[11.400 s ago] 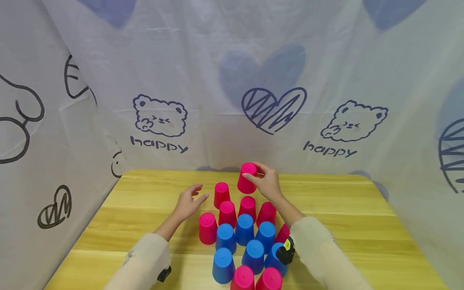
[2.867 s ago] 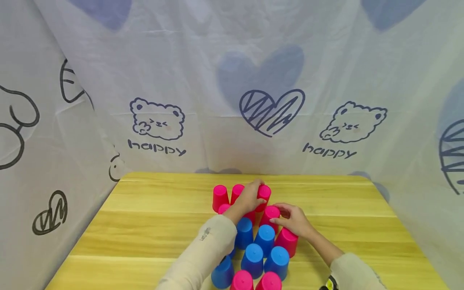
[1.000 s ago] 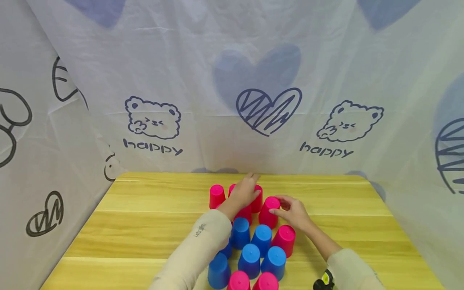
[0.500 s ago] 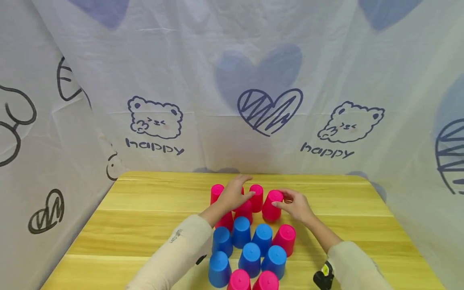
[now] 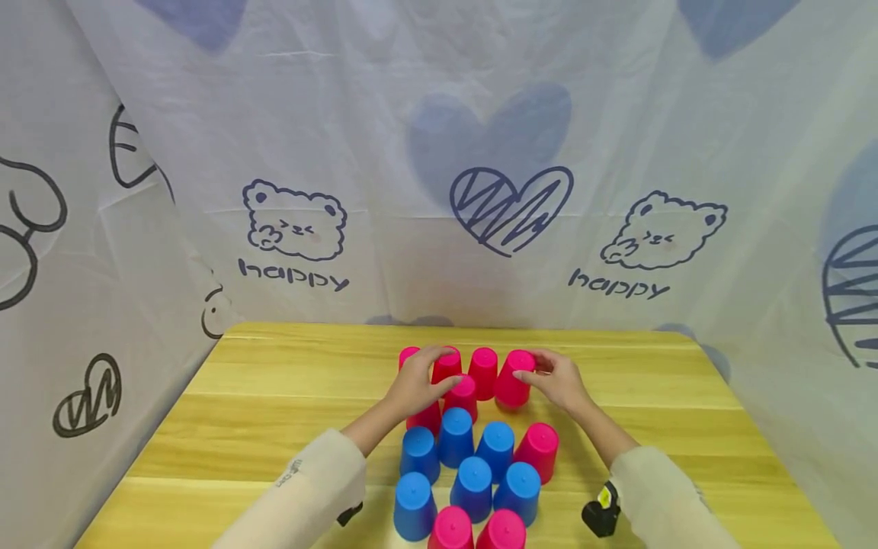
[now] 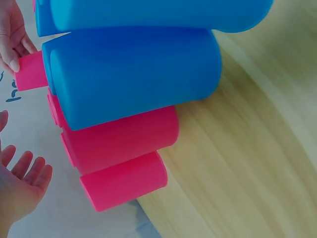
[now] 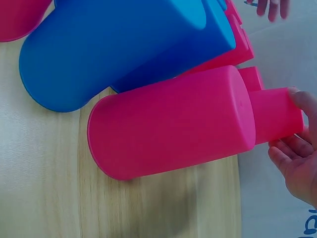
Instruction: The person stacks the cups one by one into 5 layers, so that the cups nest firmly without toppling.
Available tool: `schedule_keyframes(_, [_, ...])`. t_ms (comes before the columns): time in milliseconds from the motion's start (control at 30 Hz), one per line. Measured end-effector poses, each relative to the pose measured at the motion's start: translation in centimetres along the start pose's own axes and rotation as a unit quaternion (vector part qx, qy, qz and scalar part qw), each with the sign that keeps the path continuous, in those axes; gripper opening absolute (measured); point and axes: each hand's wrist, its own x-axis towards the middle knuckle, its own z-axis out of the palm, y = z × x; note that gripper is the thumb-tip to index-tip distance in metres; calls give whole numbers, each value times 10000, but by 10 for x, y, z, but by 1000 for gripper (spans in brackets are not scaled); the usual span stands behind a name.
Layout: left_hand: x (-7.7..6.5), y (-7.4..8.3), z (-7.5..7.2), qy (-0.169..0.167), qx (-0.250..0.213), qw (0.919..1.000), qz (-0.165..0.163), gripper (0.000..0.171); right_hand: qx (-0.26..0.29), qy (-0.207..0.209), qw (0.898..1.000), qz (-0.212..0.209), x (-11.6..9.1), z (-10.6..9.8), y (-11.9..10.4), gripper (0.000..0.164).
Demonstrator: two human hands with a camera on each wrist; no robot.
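Thumb and fingers of a person's right hand [image 5: 561, 383] pinch a pink cup [image 5: 514, 380] at the right end of the back row, while the left hand [image 5: 413, 390], fingers parted and holding nothing, hovers by other pink cups [image 5: 484, 375] to the left. Nearer the camera, six upturned blue cups [image 5: 472, 488] cluster on a wood-grained table [image 5: 652, 396], before a pale cloth [image 5: 384, 137] printed with bears and hearts

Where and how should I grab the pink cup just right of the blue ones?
I'd take that pink cup around its upper sides, coming from the right, thumb and fingers opposed: it stands upside down, narrower toward the top, and blue cups stand close on its left.
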Motion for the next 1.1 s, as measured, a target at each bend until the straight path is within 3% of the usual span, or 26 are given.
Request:
schedule_keyframes(267, [-18, -9, -3, 266, 175, 9995, -79, 52, 59, 179, 9998, 57, 4, -1, 2, 47])
schedule_keyframes(433, [-30, -22, 3, 597, 143, 9981, 15, 52, 30, 294, 9995, 100, 10, 3, 7, 47])
schedule_keyframes(700, [-41, -40, 11, 1099, -339, 9933, -135, 55, -82, 461, 9989, 9, 17, 6, 14, 46])
schedule_keyframes(933, [-45, -46, 15, 1197, -508, 9903, -493, 55, -118, 418, 9990, -88, 18, 10, 18, 45])
schedule_keyframes(1100, [-48, -47, 17, 1237, -555, 9895, -501, 56, -166, 317, 9993, 81, 19, 14, 20, 47])
